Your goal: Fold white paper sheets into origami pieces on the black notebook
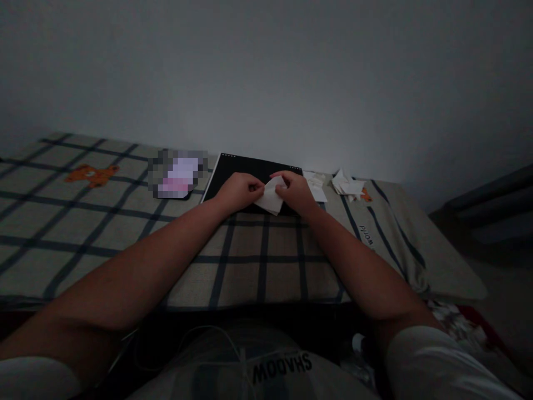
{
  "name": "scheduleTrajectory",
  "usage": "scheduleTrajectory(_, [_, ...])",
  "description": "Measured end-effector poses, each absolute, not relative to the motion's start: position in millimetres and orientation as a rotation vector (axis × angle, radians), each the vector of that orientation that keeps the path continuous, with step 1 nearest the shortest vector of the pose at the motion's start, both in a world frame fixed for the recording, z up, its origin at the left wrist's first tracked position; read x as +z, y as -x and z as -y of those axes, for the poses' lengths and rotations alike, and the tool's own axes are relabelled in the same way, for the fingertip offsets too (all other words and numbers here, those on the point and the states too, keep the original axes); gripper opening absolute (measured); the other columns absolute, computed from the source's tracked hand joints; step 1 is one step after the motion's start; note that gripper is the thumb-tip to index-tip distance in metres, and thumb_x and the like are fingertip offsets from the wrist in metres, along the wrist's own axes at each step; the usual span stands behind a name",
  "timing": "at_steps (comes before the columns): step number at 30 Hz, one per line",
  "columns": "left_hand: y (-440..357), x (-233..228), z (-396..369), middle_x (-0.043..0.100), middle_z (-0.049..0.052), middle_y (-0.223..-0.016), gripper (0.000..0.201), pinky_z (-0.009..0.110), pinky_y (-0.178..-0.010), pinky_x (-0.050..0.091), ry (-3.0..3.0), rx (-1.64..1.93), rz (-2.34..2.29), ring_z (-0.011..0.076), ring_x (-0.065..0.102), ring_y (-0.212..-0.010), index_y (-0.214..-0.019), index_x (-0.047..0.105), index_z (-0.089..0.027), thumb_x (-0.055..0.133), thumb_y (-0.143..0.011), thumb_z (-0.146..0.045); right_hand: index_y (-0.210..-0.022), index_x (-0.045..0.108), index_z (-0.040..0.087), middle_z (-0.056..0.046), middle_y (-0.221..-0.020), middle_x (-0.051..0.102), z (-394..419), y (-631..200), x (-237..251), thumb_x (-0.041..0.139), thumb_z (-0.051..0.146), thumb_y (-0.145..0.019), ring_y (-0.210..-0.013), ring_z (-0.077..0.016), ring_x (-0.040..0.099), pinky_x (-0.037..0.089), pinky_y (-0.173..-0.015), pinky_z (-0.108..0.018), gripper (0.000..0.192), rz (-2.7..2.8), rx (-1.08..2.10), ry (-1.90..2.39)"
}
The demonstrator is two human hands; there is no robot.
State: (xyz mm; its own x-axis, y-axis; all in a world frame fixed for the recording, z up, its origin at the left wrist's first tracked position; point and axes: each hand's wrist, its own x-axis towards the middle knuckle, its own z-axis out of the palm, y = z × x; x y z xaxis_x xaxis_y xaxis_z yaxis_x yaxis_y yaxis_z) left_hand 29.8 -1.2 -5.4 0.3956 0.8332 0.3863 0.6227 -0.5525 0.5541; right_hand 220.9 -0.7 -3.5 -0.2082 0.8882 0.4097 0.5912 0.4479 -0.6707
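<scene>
A small piece of white paper (271, 198), folded-looking with pointed corners, is pinched between my two hands. My left hand (240, 190) is closed on its left side, thumb and fingers together. On the other side my right hand (295, 191) grips the paper's upper right part. Both hands are over a black spiral-punched pad (254, 166) that lies on the table. Just right of the pad, partly behind my right wrist, are loose white papers (317, 188).
A checked tablecloth (245, 278) covers the table (456, 272). Farther right sits a pile of white paper pieces (346, 185). Left of the pad lies a phone-like device (179, 178) with a blurred screen. A wall (266, 83) rises behind. Crumpled white scraps (458, 328) are below the table's right edge.
</scene>
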Motion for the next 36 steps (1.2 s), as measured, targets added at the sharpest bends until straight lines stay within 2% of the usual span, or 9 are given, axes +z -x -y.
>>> scheduleTrajectory(4, [-31.5,-6.2,2.1,0.071,0.001,-0.076,0.025,0.024,-0.063,0.044,-2.272,0.988,-1.191,0.0140,0.062,-0.068,-0.097,0.073,-0.017,0.058,-0.079,-0.025,-0.104,0.070,0.014,-0.007,-0.095,0.071,-2.2,-223.1,-4.7,0.054,0.013,-0.069,-0.078,-0.0183,0.061,0.048,-0.077,-0.033,0.038,1.871,0.393,1.238])
scheduleTrajectory(7, [-31.6,-6.5,3.3,0.070,0.000,-0.074,0.034,0.023,-0.062,0.045,-2.195,1.024,-1.172,0.0126,0.062,-0.065,-0.113,0.064,-0.016,0.058,-0.080,-0.022,-0.105,0.069,0.016,-0.006,-0.091,0.070,-5.3,-224.3,-6.4,0.056,0.016,-0.071,-0.074,-0.0171,0.059,0.048,-0.073,-0.032,0.036,1.836,0.378,1.257])
scheduleTrajectory(9, [-31.2,-6.9,3.1,0.071,0.001,-0.077,0.031,0.023,-0.064,0.046,-2.228,1.029,-1.149,0.0130,0.064,-0.068,-0.111,0.063,-0.016,0.057,-0.081,-0.022,-0.104,0.068,0.016,-0.006,-0.090,0.070,-6.7,-224.9,-7.2,0.057,0.016,-0.071,-0.071,-0.0162,0.058,0.047,-0.071,-0.032,0.035,1.824,0.371,1.265])
scheduleTrajectory(13, [-30.4,-8.8,0.0,0.073,0.005,-0.093,0.021,0.029,-0.080,0.048,-2.488,0.888,-1.085,0.0171,0.066,-0.086,-0.095,0.071,-0.019,0.053,-0.085,-0.024,-0.102,0.068,0.016,-0.005,-0.089,0.070,-7.7,-225.8,-8.2,0.058,0.017,-0.073,-0.073,-0.0161,0.060,0.048,-0.073,-0.032,0.031,1.821,0.393,1.252])
scheduleTrajectory(17, [-29.9,-12.3,-5.1,0.073,0.007,-0.103,0.027,0.031,-0.085,0.048,-2.587,0.804,-1.038,0.0187,0.066,-0.094,-0.105,0.072,-0.020,0.053,-0.087,-0.025,-0.100,0.068,0.017,-0.005,-0.089,0.070,-9.1,-226.3,-10.7,0.061,0.020,-0.074,-0.077,-0.0167,0.061,0.049,-0.075,-0.032,0.028,1.810,0.402,1.230])
scheduleTrajectory(23, [-27.7,-14.4,-10.0,0.074,0.009,-0.102,0.027,0.031,-0.084,0.048,-2.463,0.987,-1.215,0.0202,0.066,-0.094,-0.105,0.073,-0.018,0.055,-0.087,-0.027,-0.096,0.066,0.017,-0.008,-0.098,0.067,-10.8,-228.1,-10.6,0.064,0.030,-0.079,-0.087,-0.0176,0.062,0.051,-0.077,-0.032,0.021,1.698,0.321,1.125])
scheduleTrajectory(28, [-25.9,-11.8,-9.5,0.073,0.007,-0.104,0.025,0.032,-0.088,0.048,-2.286,1.104,-1.391,0.0200,0.066,-0.096,-0.104,0.074,-0.019,0.058,-0.086,-0.027,-0.087,0.065,0.019,-0.005,-0.085,0.062,-9.2,-230.7,-6.6,0.064,0.031,-0.081,-0.076,-0.0163,0.057,0.049,-0.074,-0.032,0.014,1.743,0.211,1.160])
scheduleTrajectory(36, [-26.0,-14.0,-11.2,0.071,0.007,-0.092,0.034,0.028,-0.080,0.049,-2.156,1.120,-1.418,0.0166,0.064,-0.081,-0.111,0.071,-0.014,0.067,-0.079,-0.024,-0.098,0.067,0.018,-0.003,-0.083,0.060,-11.7,-231.4,-11.1,0.064,0.020,-0.078,-0.076,-0.0171,0.055,0.046,-0.077,-0.033,0.020,1.916,0.188,1.150])
